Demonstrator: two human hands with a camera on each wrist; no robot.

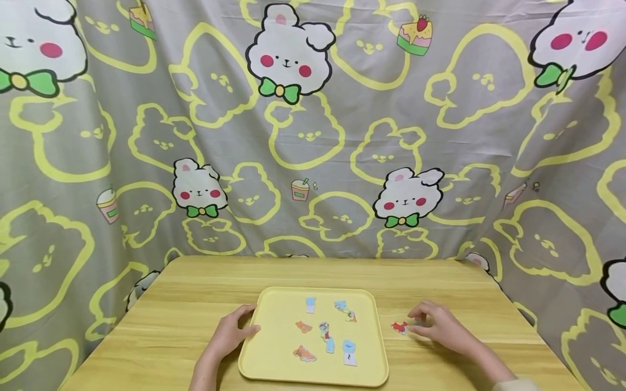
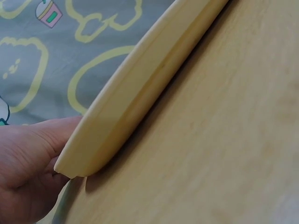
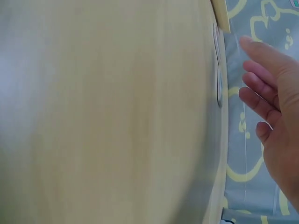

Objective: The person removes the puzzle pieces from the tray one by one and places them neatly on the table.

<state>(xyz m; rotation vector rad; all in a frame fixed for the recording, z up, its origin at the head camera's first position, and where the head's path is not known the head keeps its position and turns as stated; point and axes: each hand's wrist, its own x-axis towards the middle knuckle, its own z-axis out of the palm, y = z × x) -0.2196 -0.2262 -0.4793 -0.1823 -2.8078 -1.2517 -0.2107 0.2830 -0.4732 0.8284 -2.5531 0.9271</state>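
A yellow tray (image 1: 274,369) lies on the table, and my left hand (image 1: 233,332) holds its left edge, the thumb on the rim. In the left wrist view, the hand (image 2: 32,158) is at the corner of the tray (image 2: 117,107), its fingers partly hidden. Right of the tray, a small red cutout piece (image 1: 398,327) lies flat on the wood. Beside it hovers my right hand (image 1: 440,326), fingers apart and loosely bent. The right wrist view shows that hand (image 3: 280,107) holding nothing, with two thin flat pieces (image 3: 219,87) on the table beyond.
On the tray lie several small cutouts, among them an orange piece (image 1: 304,353), another orange piece (image 1: 304,327), a blue-and-white piece (image 1: 349,353) and a blue piece (image 1: 330,345). The wooden table (image 1: 205,277) meets a grey patterned curtain (image 1: 337,163) at the back and sides.
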